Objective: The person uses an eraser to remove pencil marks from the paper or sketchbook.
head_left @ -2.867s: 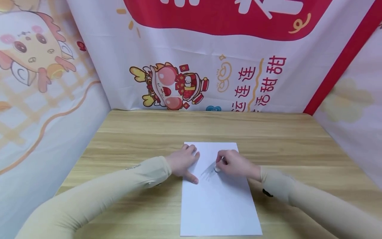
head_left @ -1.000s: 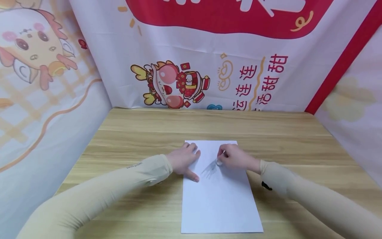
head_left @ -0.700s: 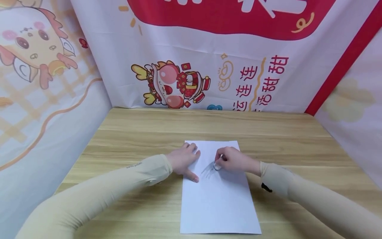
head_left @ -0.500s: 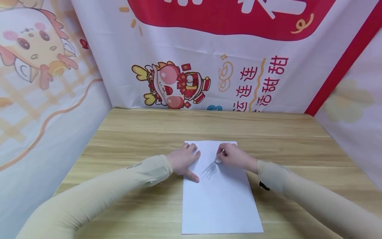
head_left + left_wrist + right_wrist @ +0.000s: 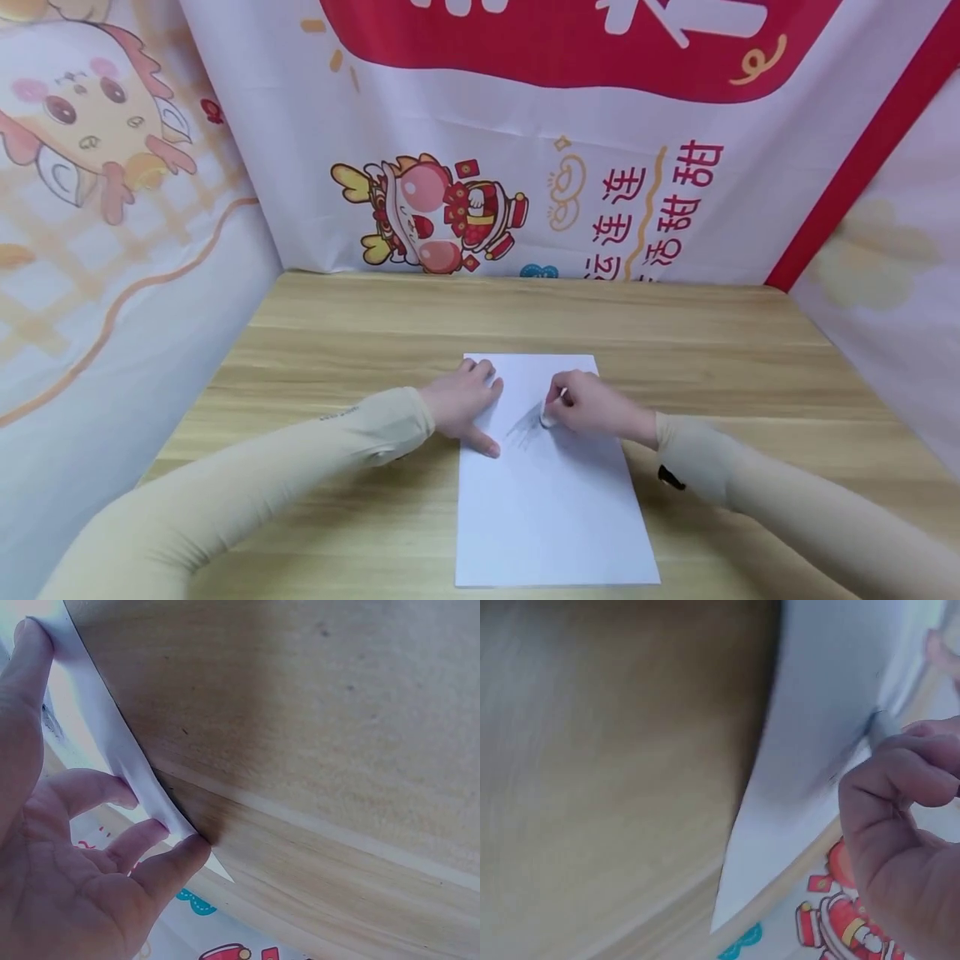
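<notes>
Cloth hangings wall in this workspace on three sides, and straight across from me the back hanging (image 5: 480,125) is white with a big red patch at the top, a cartoon dragon (image 5: 442,212) turned on its side, and red lettering (image 5: 652,208) running sideways as well. Over on the left, the side hanging (image 5: 112,183) has a pale cartoon animal and an orange check pattern. Below them stretches a wood-grain tabletop (image 5: 352,333).

On it lies a sheet of white paper (image 5: 555,517), its long sides running away from the person, near the middle of the tabletop. I can see grey smudges (image 5: 525,433) streaked slantwise on the upper half of the sheet.

Thumb stretched well apart from the fingers, the left hand (image 5: 459,408) is spread over the paper's left edge, fingertips and thumb tip resting on it. Across from it, the right hand (image 5: 588,407) has its fingers bent in, pinching a small white piece (image 5: 547,420) right at the upper end of the smudges; up close, the piece's darkened tip looks to be against the paper. Both arms wear cream sleeves (image 5: 285,475), the right with a dark strip at the wrist (image 5: 671,477).
</notes>
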Motion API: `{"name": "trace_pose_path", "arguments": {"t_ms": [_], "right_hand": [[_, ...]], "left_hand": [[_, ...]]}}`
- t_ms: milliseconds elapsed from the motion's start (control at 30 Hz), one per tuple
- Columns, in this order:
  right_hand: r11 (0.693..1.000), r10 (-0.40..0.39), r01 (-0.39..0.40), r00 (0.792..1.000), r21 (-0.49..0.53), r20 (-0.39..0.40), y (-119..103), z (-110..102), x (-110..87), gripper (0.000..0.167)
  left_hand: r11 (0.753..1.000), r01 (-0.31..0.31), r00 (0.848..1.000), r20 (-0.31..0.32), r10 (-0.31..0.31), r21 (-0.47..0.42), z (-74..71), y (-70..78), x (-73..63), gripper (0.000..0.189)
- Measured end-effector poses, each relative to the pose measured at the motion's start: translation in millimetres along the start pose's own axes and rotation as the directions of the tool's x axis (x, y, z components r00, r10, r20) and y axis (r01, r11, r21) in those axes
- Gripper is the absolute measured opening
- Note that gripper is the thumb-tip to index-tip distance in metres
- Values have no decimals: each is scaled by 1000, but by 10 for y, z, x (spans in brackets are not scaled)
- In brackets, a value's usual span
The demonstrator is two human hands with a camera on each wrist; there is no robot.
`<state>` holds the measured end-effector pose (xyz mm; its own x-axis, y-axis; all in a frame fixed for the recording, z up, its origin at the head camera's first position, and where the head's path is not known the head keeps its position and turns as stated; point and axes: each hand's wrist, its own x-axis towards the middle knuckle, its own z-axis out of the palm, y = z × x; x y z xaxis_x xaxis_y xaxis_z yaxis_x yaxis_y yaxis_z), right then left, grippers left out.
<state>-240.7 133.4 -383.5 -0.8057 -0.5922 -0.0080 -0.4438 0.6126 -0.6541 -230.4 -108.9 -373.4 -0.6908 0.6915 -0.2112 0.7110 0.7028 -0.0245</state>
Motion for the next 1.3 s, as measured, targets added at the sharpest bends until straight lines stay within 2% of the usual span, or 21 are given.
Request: {"name": "trace_pose_path", "arguments": {"t_ms": [100,167,333,400,500,567,733,833,933,1133,1300], "right_hand": [[998,-40,36,995,-45,-92,18,4,57,5],[998,-45,39,993,-59,-113,31,3,66,5],[999,-42,43,999,-19,26,0,12,-3,6],[999,-43,44,999,-19,27,-29,19,0,6],[998,-42,39,998,-52,-46,-55,35,45,5],[997,-46,42,997,-70,-61,-72,35,57,5],[996,-65,66,998,-56,25,-71,17,30,8],[996,-73,71,997,-58,-35,-16,5,71,7],[996,-46,38,993,-76,-108,31,11,84,6],[1000,-15,15,1000,-6,-22,-82,89,-73,7],[999,-13,8,991,-37,-132,-11,56,-28,5]], "left_hand": [[1000,11,1000,-4,-11,-3,-7,-10,-14,106],[1000,5,1000,-8,-5,-12,-5,-16,-20,105],[1000,-7,1000,-6,7,-25,10,-17,-22,106],[1000,-1,1000,-2,1,-23,11,-16,-24,106],[1000,5,1000,-10,-5,-25,14,-19,-26,106],[1000,2,1000,-14,-3,-30,13,-21,-25,106],[1000,-13,1000,-15,13,-23,26,-30,-11,106],[1000,-13,1000,-16,13,-17,41,-32,-7,106],[1000,-15,1000,-9,14,-26,54,-18,-5,106],[1000,-4,1000,-2,4,-24,47,18,-21,106],[1000,-1,1000,-7,1,-10,10,20,-21,105]]}}
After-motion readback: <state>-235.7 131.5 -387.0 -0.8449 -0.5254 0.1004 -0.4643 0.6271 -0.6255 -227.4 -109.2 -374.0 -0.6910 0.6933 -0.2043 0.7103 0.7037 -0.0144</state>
